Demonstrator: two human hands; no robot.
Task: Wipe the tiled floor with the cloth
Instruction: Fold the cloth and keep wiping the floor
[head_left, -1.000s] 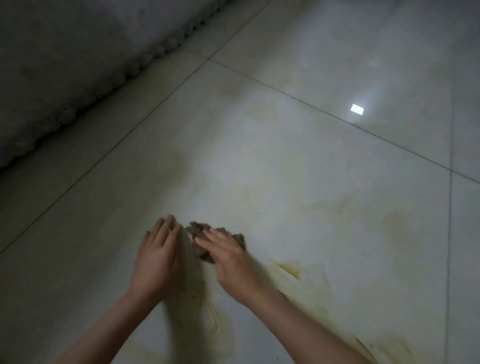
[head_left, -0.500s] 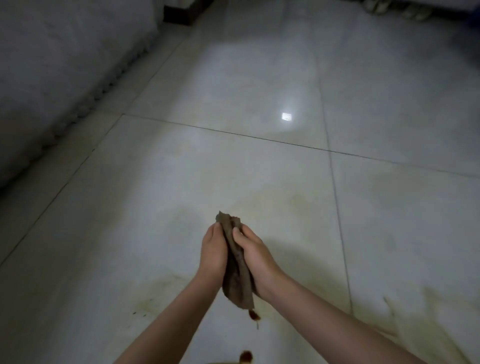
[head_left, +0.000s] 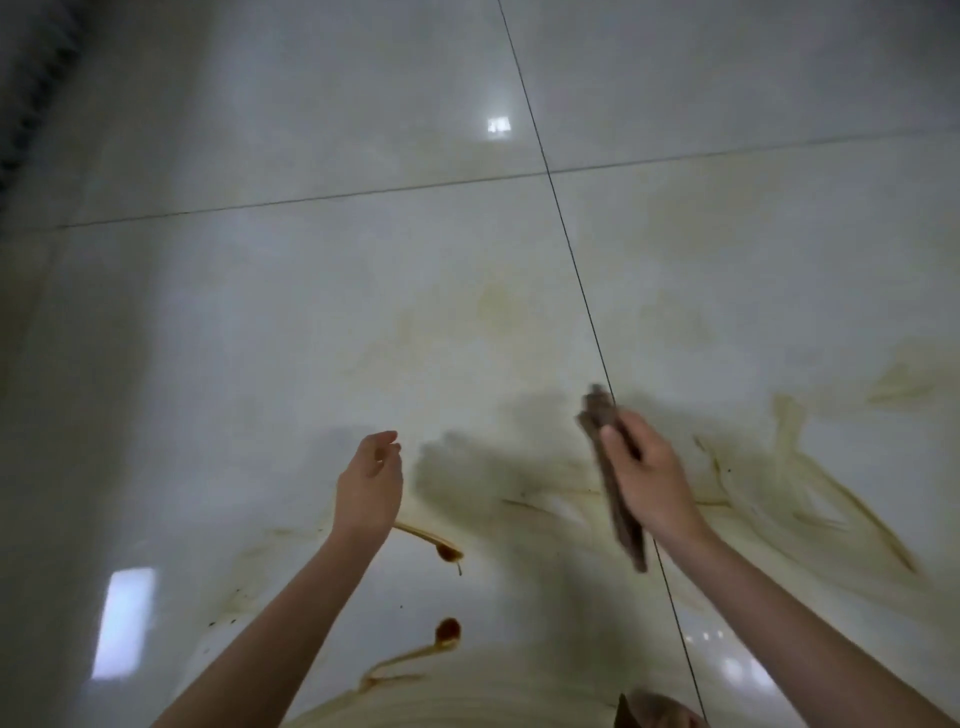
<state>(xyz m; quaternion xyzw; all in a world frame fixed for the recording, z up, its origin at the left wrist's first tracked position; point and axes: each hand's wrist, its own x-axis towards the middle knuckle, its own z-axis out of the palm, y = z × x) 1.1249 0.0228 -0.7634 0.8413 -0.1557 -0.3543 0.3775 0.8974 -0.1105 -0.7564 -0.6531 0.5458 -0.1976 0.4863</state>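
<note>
Left hand (head_left: 370, 480) lets go, loosely curled, empty; right hand (head_left: 649, 478) alone now grips the limp dark brown cloth (head_left: 626, 530) above the glossy pale tiled floor (head_left: 260, 312). 2 brown liquid blobs (head_left: 448, 553) remain unwiped.

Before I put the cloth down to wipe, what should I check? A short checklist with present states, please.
1. Grip on the cloth: ok, the right hand grips it.
2. Free left hand: ok, it holds nothing.
3. Contact with the floor: not ok, the cloth hangs above the tiles, bunched.
4. Clean floor: not ok, brown drops and yellowish smears lie there.
5. Clean side of the cloth: cannot tell.
</note>
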